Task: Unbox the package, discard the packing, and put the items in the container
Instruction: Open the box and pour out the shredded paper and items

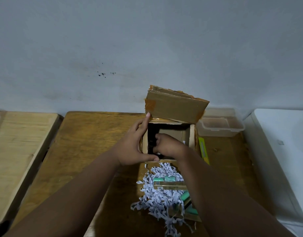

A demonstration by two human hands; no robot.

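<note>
Unboxing under way: left hand (pixel 135 147) spread open, bracing the cardboard box (pixel 191 139) wall; right hand (pixel 168 144) reaches inside, grip hidden. Shredded paper (pixel 157 195) and green items (pixel 185 195) lie nearer the wrists; plastic container (pixel 221 129) beyond right hand.

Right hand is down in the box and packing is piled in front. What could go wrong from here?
1. The green items and gold boxes lie mixed into the shredded paper, so they might get discarded with it.
2. The right hand works in the cardboard box's dark interior, so something small could be missed.
3. The clear container sits behind the raised flap, which could hinder a transfer.
</note>
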